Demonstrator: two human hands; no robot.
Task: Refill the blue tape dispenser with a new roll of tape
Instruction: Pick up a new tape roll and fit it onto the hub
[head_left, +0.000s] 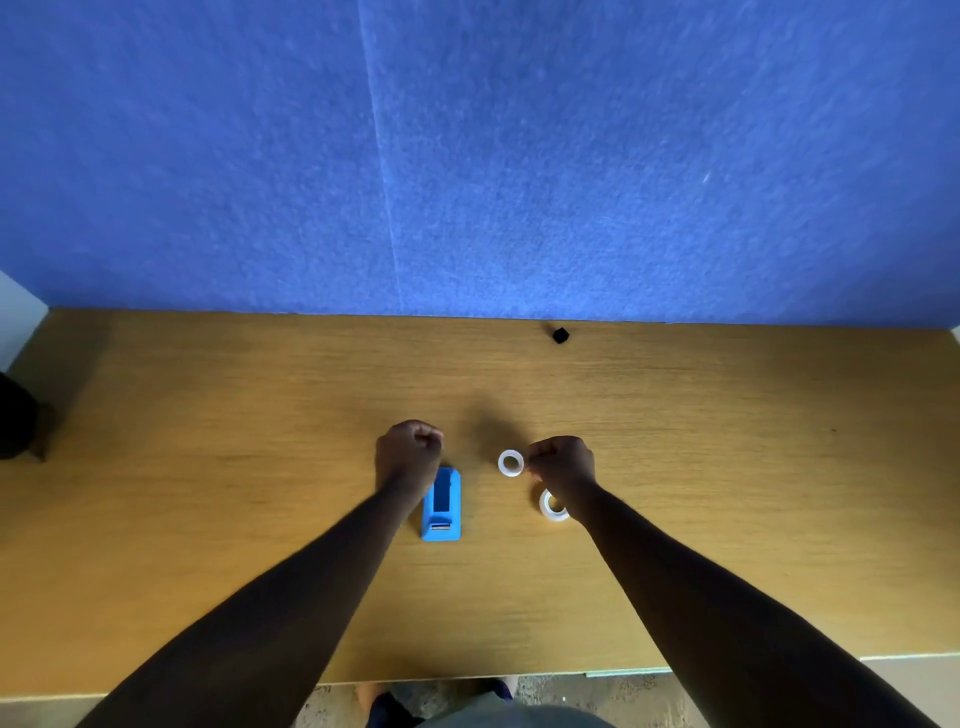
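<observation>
The blue tape dispenser (441, 505) stands on the wooden desk (208, 493) near the middle, and its roll slot looks empty. My left hand (410, 451) is a closed fist just beyond the dispenser's far left corner, with nothing visible in it. My right hand (563, 463) pinches the right edge of a small white ring (510, 463), which faces the camera just above the desk. A second, clear tape roll (552, 506) lies on the desk under my right wrist, partly hidden by it.
A small black cube (560, 335) sits near the desk's far edge, against the blue felt partition (519, 156). A dark object (15, 415) stands at the desk's left end. The desk's near edge runs just above my lap.
</observation>
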